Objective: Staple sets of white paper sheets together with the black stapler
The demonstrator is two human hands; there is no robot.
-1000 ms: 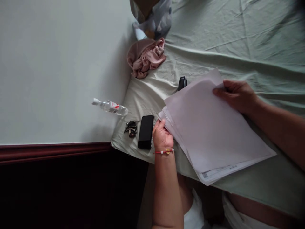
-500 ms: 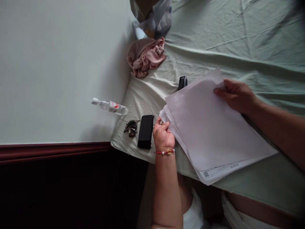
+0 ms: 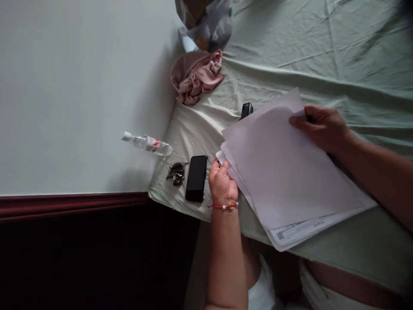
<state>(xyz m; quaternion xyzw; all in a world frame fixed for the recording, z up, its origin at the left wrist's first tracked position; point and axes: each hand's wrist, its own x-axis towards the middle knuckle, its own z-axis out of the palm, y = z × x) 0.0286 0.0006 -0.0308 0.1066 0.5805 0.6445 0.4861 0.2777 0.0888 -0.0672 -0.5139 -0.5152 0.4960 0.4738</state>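
My left hand (image 3: 222, 184) pinches the near corner of the papers (image 3: 290, 181); my right hand (image 3: 321, 127) grips their far edge. Phone (image 3: 196, 178) just beside left hand (keys (image 3: 175, 172) beyond it), all on the bed (image 3: 322, 56).

This looks like a bedroom in a home. A wrinkled green bedsheet (image 3: 290, 47) covers the bed, with crumpled pink clothing (image 3: 196, 77), keys (image 3: 176, 172) and a phone (image 3: 195, 178) lying on it.

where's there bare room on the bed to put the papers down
Widest bare patch: the green sheet beyond the right hand, right of the pink cloth. A smaller strip lies between the pink cloth and the phone. Crowded by the left hand: phone, keys, stapler, paper stack.
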